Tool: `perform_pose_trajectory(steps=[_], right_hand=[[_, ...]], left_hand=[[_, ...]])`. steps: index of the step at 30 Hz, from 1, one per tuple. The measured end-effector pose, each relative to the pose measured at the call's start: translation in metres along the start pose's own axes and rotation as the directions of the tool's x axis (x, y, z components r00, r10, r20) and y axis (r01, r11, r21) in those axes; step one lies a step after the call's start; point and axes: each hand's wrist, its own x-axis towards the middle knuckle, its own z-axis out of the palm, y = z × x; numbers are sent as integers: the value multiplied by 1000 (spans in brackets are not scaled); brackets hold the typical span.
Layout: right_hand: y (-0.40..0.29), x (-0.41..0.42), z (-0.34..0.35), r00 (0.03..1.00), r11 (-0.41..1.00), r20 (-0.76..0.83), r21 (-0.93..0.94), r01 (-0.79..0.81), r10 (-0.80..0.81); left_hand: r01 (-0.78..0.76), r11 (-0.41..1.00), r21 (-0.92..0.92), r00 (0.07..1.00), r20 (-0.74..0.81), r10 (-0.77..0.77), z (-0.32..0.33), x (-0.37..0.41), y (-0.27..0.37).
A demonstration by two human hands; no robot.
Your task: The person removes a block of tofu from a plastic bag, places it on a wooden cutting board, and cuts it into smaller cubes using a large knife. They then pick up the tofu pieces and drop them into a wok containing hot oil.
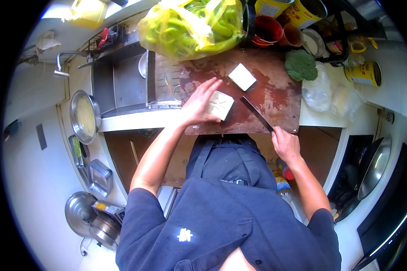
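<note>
My left hand (200,104) spans the left side of a white tofu block (221,105), its thumb at the near edge and its fingers along the far left. Shallow marks show on that block's top. In my right hand (286,144) is a kitchen knife (257,113), gripped by the handle. Its dark blade points up and left over the board, seen nearly edge-on and apart from both blocks. A second white tofu block (242,77) lies farther back on the worn reddish-brown cutting board (278,101).
Behind the board sits a yellow plastic bag of green peppers (193,30). Broccoli (300,65) and clear plastic bags (317,89) are at the right. A steel sink (127,81) and a metal bowl (84,117) stand left. Red containers (266,30) and cans crowd the back right.
</note>
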Motion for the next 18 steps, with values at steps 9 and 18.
perform_pose_trajectory(steps=[9, 18], right_hand=[[-45, 48, -14, 946, 942, -26, -96, 321, -325], [-46, 56, -6, 940, 933, 7, -122, 339, -341]], left_hand=[[88, 954, -287, 991, -72, -113, 10, -8, -23], [49, 964, -262, 984, -154, -92, 13, -9, -23]])
